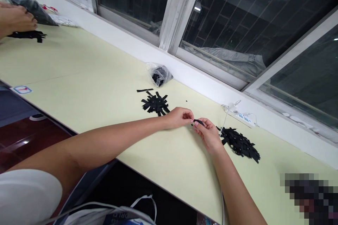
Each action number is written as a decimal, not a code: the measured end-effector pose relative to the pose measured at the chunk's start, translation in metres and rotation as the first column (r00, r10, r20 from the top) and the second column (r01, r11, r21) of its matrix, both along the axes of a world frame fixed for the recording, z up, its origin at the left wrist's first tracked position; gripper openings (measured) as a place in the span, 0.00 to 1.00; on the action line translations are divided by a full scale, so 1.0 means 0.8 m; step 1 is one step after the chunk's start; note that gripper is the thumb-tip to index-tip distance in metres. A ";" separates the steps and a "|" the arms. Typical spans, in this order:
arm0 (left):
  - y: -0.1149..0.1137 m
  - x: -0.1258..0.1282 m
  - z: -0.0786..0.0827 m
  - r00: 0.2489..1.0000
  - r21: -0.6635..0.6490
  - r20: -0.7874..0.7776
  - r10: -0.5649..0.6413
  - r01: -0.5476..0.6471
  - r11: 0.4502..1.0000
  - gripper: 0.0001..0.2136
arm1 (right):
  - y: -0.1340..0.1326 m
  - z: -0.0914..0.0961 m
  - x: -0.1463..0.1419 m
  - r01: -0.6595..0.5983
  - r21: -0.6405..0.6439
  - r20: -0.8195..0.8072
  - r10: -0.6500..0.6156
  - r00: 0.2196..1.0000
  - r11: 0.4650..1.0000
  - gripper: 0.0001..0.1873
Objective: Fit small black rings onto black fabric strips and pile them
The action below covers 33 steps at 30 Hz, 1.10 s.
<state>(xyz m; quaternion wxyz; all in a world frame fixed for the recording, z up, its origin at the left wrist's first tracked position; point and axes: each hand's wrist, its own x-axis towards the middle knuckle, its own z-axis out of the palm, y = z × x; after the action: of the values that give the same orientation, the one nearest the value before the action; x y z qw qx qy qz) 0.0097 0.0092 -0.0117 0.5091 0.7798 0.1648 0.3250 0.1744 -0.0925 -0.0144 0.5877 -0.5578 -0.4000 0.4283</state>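
Over the table, my two hands meet fingertip to fingertip. My right hand (210, 135) is closed, pinching a short black fabric strip (199, 122) between thumb and fingers. A tiny dark round piece shows at the strip's near end, too small to name. My left hand (179, 116) is closed in a pinch right beside that end; what sits between its fingertips is hidden. Just left of my left hand lies a loose pile of black strips (155, 103), with one separate strip (145, 90) behind it. A larger pile of black strips (239, 142) lies right of my right hand.
A clear plastic bag (159, 75) with black pieces stands near the wall. A white power strip (240, 116) and its cable lie by the window ledge. At far left, another person's hand (17, 19) rests near black strips and a bag. A label (21, 89) marks the table edge.
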 end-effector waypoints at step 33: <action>-0.004 0.009 -0.005 0.994 0.003 0.001 0.110 -0.110 0.994 0.04 | 0.003 -0.001 -0.007 0.069 0.031 0.024 -0.070 0.997 0.997 0.22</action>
<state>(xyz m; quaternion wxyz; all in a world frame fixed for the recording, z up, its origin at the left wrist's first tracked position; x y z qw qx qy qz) 0.0168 0.0060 -0.0157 0.4893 0.7701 0.2069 0.3531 0.1688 -0.0901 -0.0149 0.6053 -0.5679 -0.3942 0.3945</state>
